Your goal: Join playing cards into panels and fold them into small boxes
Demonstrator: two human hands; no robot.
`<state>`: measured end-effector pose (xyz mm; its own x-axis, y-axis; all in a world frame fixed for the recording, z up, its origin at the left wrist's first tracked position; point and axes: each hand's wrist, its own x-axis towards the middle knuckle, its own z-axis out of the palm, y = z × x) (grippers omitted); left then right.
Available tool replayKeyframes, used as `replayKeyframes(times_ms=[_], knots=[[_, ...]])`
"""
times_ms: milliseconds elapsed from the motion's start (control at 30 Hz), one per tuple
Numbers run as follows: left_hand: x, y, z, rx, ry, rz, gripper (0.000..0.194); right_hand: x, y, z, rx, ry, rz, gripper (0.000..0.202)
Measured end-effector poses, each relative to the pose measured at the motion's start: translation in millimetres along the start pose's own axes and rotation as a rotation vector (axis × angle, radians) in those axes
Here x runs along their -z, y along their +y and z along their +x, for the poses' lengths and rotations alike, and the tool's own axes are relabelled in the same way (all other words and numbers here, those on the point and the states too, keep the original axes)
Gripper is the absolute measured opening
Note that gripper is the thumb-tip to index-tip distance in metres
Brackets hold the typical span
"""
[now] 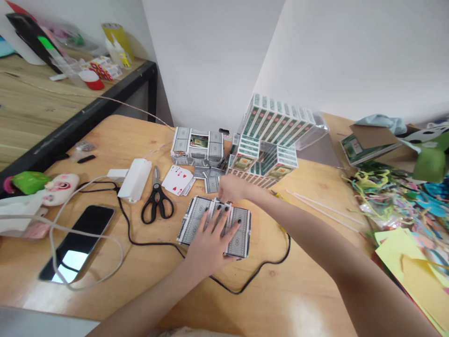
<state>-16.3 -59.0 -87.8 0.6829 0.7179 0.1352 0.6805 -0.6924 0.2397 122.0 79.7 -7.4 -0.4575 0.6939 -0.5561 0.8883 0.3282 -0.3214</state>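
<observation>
In the head view, a box-like piece covered in grey-backed playing cards (196, 216) lies on the table. My left hand (210, 236) rests flat on top of it, fingers stretched out. At its far edge is my right hand (233, 188), fingers curled closed; anything inside them is hidden. Just beyond lie loose grey-backed cards (212, 183). A second card-covered piece (181, 140), with an opening in its middle, stands farther back. Face-up playing cards (177, 180) and black-handled scissors (157, 199) lie to the left.
Green-and-white card boxes (277, 119) stand stacked behind my right hand. A black cable (242, 291) loops around the piece. Left are a phone (79, 243) and a white box (136, 180). White sticks (326, 210), yellow paper (396, 252) and colourful craft scraps (382, 192) lie right.
</observation>
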Motion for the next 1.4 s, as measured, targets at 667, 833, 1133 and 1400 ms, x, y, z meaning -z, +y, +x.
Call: replayKeyframes(times_ms=[667,833,1133,1400], knots=[[37.7,-50.8,33.6,0.227,0.154,-0.297,0.029,-20.3,-8.5,-14.1,-0.056,0.139,-0.265,0.023],[48.5,-79.1,77.6,0.236,-0.234,-0.109,0.024,-24.7,-8.4,-15.8,-0.091,0.162,-0.235,0.025],[73.1,-68.1,109.8,0.033,-0.411,0.042,0.017,-30.5,14.0,-16.6,-0.089,0.169,-0.009,0.028],[77.9,-60.1,109.4,-0.057,-0.442,0.119,0.02,-35.2,31.4,-20.3,-0.098,0.154,0.109,0.025]])
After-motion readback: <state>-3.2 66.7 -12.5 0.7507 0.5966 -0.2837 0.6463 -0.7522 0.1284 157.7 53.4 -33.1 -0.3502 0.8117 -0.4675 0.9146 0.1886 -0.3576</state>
